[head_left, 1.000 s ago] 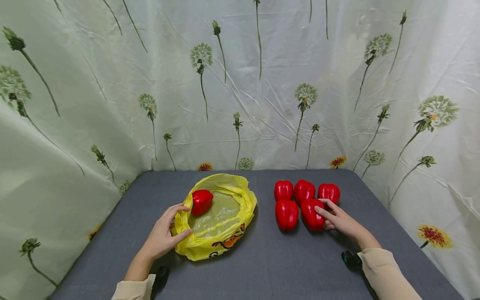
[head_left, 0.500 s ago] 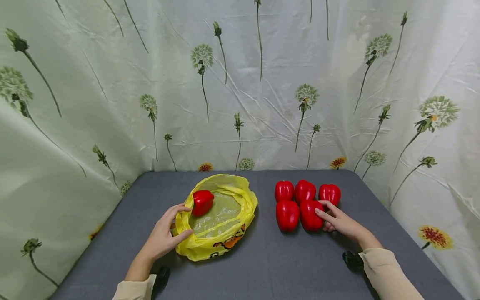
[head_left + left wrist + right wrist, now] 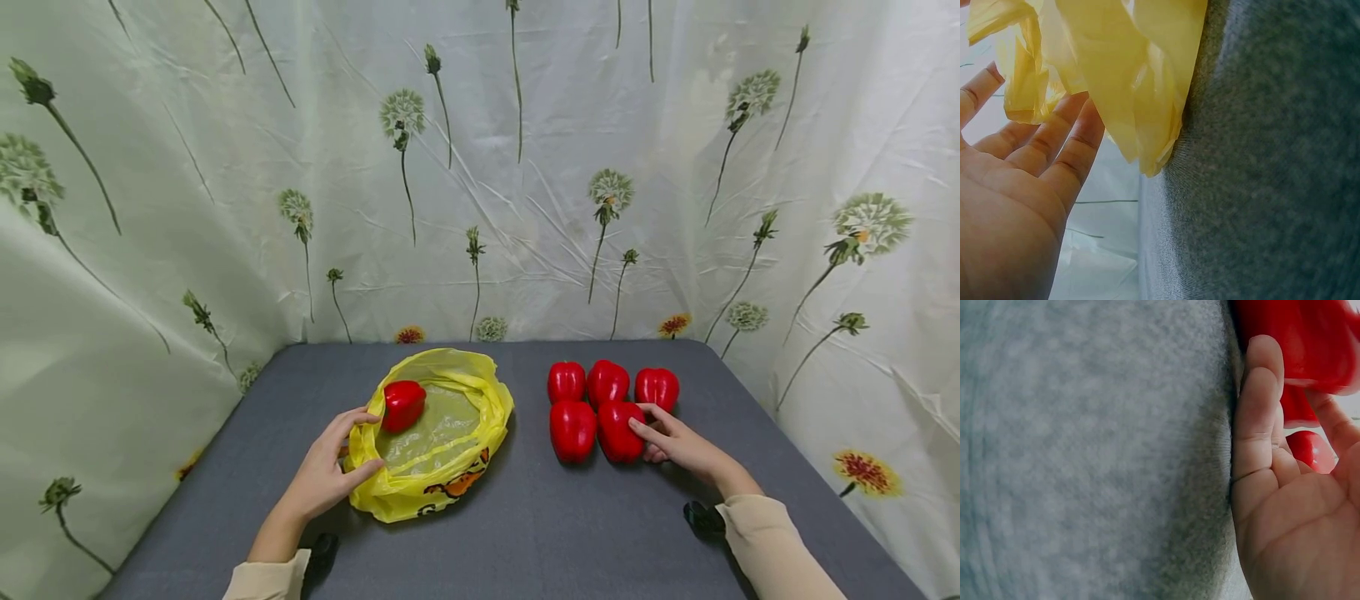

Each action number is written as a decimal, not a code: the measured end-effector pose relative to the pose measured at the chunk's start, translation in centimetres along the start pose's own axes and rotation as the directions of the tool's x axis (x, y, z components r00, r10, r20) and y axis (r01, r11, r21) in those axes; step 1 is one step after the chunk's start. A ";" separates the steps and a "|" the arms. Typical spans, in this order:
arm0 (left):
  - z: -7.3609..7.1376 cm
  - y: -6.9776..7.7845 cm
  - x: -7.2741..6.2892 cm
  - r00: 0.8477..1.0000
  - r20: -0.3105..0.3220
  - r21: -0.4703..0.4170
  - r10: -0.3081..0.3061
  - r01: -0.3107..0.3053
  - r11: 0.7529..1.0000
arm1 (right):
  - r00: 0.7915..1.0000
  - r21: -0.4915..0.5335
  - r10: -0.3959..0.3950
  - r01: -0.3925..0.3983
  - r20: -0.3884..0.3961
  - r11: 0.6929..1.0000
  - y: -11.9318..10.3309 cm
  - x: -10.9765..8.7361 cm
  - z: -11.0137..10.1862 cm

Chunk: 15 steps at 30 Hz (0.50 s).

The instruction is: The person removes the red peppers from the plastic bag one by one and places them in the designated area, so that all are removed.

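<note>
My left hand [image 3: 327, 467] rests at the left rim of a yellow plastic bag [image 3: 491, 414], thumb and index spread along the edge. In the left wrist view the fingers [image 3: 1072, 156] look nearly straight, tips hidden by the plastic. Inside the bag, against its left wall, lies a red bell pepper [image 3: 404, 406]. On the right, my right hand [image 3: 686, 442] touches the right side of another bell pepper [image 3: 619, 433], thumb and index at its edge. This pepper stands close beside a neighbouring bell pepper [image 3: 573, 432]. Loosely extended fingers show low over the table in the right wrist view.
Behind the front two stand a back row of red bell peppers [image 3: 608, 382], the rightmost [image 3: 657, 389] slightly apart. All rest on a dark grey table [image 3: 525, 533]. A floral curtain [image 3: 480, 183] encloses the back and sides. Dark wrist devices [image 3: 703, 520] sit under the wrists.
The bell pepper at my right hand has shifted slightly left, toward its neighbour. My left hand and the yellow bag look the same.
</note>
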State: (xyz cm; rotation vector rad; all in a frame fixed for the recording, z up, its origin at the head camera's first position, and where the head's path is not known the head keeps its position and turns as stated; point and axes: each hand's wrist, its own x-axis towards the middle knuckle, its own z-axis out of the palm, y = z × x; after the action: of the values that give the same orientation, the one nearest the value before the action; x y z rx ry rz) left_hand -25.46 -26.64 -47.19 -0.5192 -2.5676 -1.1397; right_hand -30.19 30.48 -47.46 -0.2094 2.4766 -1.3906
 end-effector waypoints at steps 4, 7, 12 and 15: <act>0.0 0.0 0.0 1.000 -0.002 -0.003 -0.001 0.001 1.000 | 1.000 0.005 0.003 -0.003 0.000 1.000 0.1 0.1 -0.1; 0.0 0.0 0.0 1.000 -0.001 -0.004 -0.005 0.005 1.000 | 1.000 0.019 0.005 -0.005 -0.001 1.000 0.2 0.1 -0.1; 0.0 0.0 0.0 1.000 0.001 -0.004 -0.010 0.010 1.000 | 1.000 0.041 0.002 -0.003 0.010 0.999 0.3 0.1 -0.3; 0.0 0.0 -0.1 1.000 0.000 -0.008 -0.007 0.007 1.000 | 1.000 0.047 0.004 -0.005 0.017 0.999 0.3 0.1 -0.3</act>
State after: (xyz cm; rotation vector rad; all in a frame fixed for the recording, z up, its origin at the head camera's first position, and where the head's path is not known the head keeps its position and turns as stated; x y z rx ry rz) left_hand -25.42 -26.67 -47.21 -0.5123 -2.5680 -1.1528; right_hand -30.36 30.86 -47.61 -0.2049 2.4262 -1.4378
